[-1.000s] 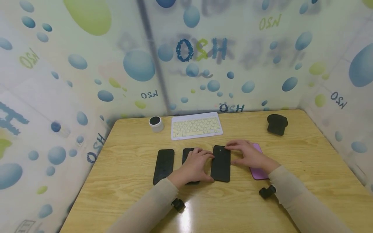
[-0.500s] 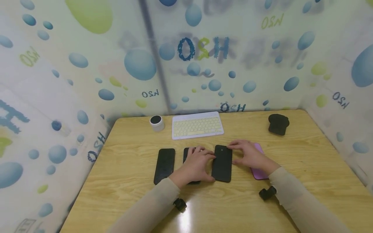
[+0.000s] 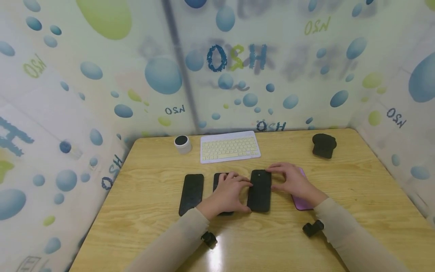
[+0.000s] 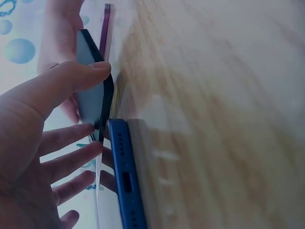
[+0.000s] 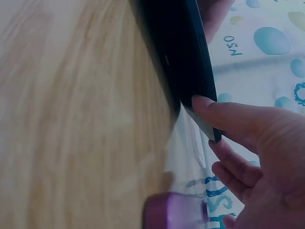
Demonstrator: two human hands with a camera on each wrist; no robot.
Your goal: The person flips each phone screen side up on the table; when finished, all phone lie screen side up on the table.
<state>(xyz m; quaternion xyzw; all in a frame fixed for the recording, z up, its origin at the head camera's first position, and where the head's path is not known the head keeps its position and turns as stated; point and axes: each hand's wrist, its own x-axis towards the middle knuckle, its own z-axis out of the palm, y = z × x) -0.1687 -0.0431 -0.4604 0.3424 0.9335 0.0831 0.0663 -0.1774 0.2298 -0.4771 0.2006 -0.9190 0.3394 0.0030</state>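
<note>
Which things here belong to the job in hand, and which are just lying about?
In the job, it seems:
left hand and right hand
black phone they hold
perhaps leftmost phone, phone under the left hand and purple phone, lined up in the same row

Apparently just lying about, untouched:
keyboard
white jar with dark top
black toast-shaped thing

The wooden table (image 3: 370, 189) carries keyboard (image 3: 230, 147), canister (image 3: 183, 145), black object (image 3: 324, 146), purple phone (image 3: 301, 203), three dark phones (image 3: 191, 193) (image 3: 215, 183) (image 3: 259, 191) (one perhaps lifted).
</note>
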